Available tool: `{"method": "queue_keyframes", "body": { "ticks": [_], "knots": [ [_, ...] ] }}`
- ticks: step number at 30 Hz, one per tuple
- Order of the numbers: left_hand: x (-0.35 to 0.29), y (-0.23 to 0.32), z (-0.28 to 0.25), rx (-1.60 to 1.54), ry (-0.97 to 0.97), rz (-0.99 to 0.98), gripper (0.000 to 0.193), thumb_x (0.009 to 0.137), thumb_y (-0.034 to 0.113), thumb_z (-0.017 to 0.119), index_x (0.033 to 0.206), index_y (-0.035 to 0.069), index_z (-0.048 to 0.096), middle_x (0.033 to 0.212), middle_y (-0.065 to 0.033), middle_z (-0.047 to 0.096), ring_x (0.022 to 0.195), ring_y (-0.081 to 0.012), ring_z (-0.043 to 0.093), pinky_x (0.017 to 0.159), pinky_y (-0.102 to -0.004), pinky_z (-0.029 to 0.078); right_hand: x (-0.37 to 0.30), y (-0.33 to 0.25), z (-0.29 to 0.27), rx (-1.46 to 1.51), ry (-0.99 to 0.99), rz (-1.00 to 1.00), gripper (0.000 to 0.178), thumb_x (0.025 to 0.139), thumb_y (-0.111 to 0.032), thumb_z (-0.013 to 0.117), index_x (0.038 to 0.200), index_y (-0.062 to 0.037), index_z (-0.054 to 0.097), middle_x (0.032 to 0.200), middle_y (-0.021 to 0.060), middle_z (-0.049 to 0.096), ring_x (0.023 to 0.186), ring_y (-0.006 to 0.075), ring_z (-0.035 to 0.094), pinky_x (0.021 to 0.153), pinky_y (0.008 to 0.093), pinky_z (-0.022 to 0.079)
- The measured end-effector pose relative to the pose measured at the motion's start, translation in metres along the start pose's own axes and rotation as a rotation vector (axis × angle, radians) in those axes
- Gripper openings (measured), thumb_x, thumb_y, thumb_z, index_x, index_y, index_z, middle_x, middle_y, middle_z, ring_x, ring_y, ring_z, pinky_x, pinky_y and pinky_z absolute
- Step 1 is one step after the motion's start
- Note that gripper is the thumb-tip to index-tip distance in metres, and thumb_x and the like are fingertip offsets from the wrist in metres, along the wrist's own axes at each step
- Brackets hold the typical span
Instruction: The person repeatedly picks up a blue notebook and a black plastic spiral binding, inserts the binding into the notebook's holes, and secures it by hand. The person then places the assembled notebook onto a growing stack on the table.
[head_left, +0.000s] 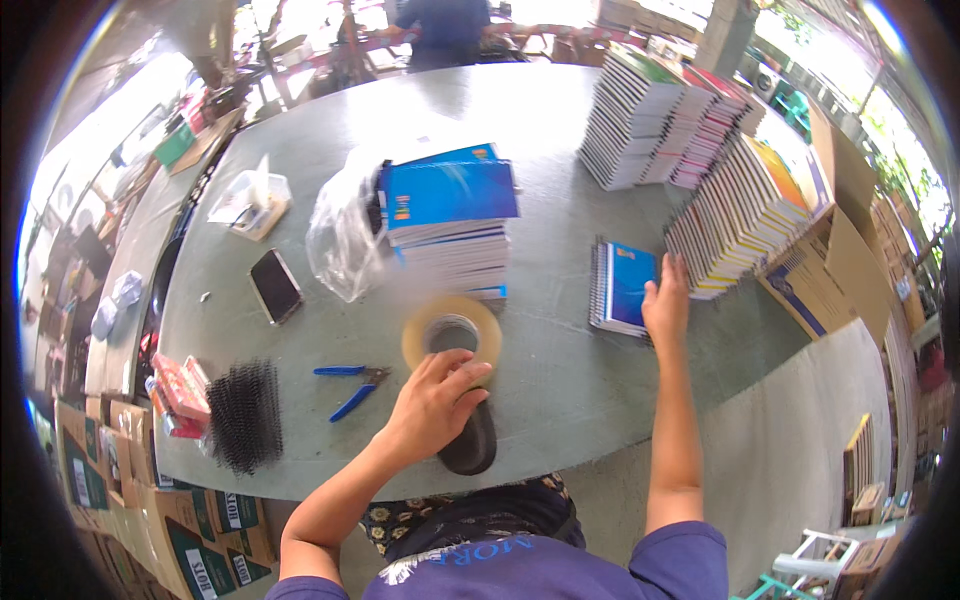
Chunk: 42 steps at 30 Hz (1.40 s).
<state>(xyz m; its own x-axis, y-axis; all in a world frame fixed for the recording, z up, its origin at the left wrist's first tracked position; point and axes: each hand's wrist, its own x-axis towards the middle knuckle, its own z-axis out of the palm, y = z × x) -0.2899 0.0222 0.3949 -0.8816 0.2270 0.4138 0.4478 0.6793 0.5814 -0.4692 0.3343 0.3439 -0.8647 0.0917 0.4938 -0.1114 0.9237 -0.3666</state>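
Head view: left hand (435, 400) grips tan ring-shaped tape roll (452, 333), fingers curled on its lower rim. Right hand (666, 300), open and flat, rests on blue spiral-bound notebook (622, 287), well apart from the roll.

- grey table (560, 390) with a rounded edge, under both hands
- pale concrete floor (790, 450) to the right of the right hand
- cardboard boxes (850, 250) stacked farther right, more boxes (130, 480) left of the left hand
- strong daylight from open sides, far ahead and to the right
- cluttered bench (130, 250) along the left
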Motion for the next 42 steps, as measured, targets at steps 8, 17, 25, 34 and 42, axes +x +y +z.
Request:
{"method": "queue_keyframes", "body": {
  "ticks": [8,17,25,34,42],
  "knots": [
    [-0.014,0.010,-0.017,0.065,0.019,0.091,0.025,0.076,0.012,0.070,0.100,0.008,0.065,0.100,-0.0099,0.061,0.091,-0.0284,0.059,0.079,-0.0379,0.049,0.012,-0.252,-0.018,0.315,0.144,-0.892,0.043,0.088,-0.014,0.057,0.130,-0.0092,0.049,0.130,0.0089,0.053,0.126,0.0226,0.045,0.105,0.0378,0.034],
    [-0.045,0.003,-0.037,0.008,-0.006,-0.050,0.025,0.079,0.017,0.070,0.101,0.007,0.065,0.103,-0.0112,0.061,0.093,-0.0278,0.058,0.080,-0.0362,0.048,0.007,-0.258,-0.017,0.422,0.127,-0.888,0.029,0.073,-0.002,0.061,0.101,-0.0099,0.066,0.098,0.0011,0.061,0.095,0.0203,0.057,0.084,0.0338,0.043],
    [0.022,-0.019,-0.041,-1.577,0.414,-0.268,0.027,0.084,0.019,0.069,0.104,0.002,0.063,0.110,-0.0079,0.061,0.103,-0.0171,0.056,0.087,-0.0338,0.046,-0.034,-0.243,-0.062,1.421,-0.100,-0.270,0.016,0.079,0.001,0.068,0.094,-0.0009,0.062,0.089,0.0031,0.063,0.080,0.0106,0.057,0.070,0.0236,0.045],
    [-0.024,-0.082,-0.021,-1.336,0.449,-0.516,0.020,0.090,0.014,0.061,0.107,0.004,0.063,0.103,-0.0055,0.066,0.094,-0.0157,0.062,0.088,-0.0349,0.049,-0.094,-0.180,-0.017,1.249,-0.376,0.178,0.015,0.081,-0.005,0.067,0.096,-0.0006,0.067,0.095,0.0049,0.067,0.084,0.0126,0.061,0.077,0.0266,0.048],
    [-0.041,-0.099,-0.052,-1.269,0.529,-0.549,0.025,0.089,0.012,0.060,0.111,0.001,0.060,0.105,-0.0055,0.065,0.096,-0.0156,0.061,0.087,-0.0339,0.048,-0.088,-0.106,0.036,0.092,-0.687,-0.458,0.052,0.079,-0.005,0.063,0.130,-0.0042,0.049,0.143,0.0178,0.036,0.135,0.0303,0.031,0.108,0.0432,0.030]
  ]
}}
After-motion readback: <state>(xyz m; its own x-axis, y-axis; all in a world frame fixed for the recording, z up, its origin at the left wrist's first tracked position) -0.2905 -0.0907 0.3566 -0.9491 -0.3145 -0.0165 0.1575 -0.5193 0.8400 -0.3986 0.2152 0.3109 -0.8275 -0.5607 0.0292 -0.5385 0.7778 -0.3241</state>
